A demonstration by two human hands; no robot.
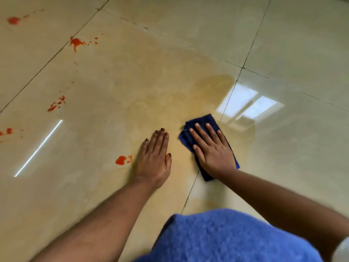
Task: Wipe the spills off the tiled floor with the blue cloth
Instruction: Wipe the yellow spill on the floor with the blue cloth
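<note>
From the head camera, the right hand point(212, 148) lies flat with fingers straight and spread, pressing down on the folded blue cloth point(203, 127), which sits on the tiled floor point(283, 44) inside a wide yellowish wet patch point(213, 87) and just beside a grout line. Just left of the cloth, the left hand point(154, 157) rests palm-down on the floor, fingers straight and close together, holding nothing. A red spill point(120, 160) lies just left of that hand, with more red splatters point(76, 42) farther left of the cloth and a fuzzy blue fabric point(226, 237) nearer the camera.
</note>
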